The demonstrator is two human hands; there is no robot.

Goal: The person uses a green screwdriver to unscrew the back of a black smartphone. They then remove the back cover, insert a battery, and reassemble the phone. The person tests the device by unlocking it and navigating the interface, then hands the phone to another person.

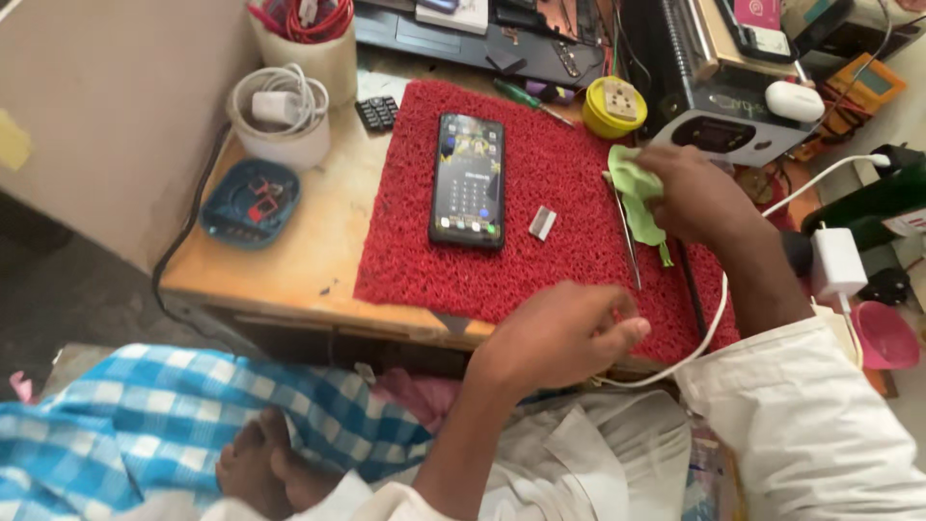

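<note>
Smartphone [468, 180] lies flat, upright, mid red mat [415, 260]; its tall rectangular screen is lit, dark ground with a colourful patch at top and rows of small pale icons below. Grey device [733, 135] at the mat's far right corner carries a small dark rectangular display window, unlit. An orange meter [868, 87] with a greenish screen sits far right.

Green cloth [632, 188] partly under right-hand fingers [666, 169]

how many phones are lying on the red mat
1: a black smartphone, screen lit, lies mid-mat, left of the right hand gripping a green cloth. Others may hide in the clutter behind.
</note>
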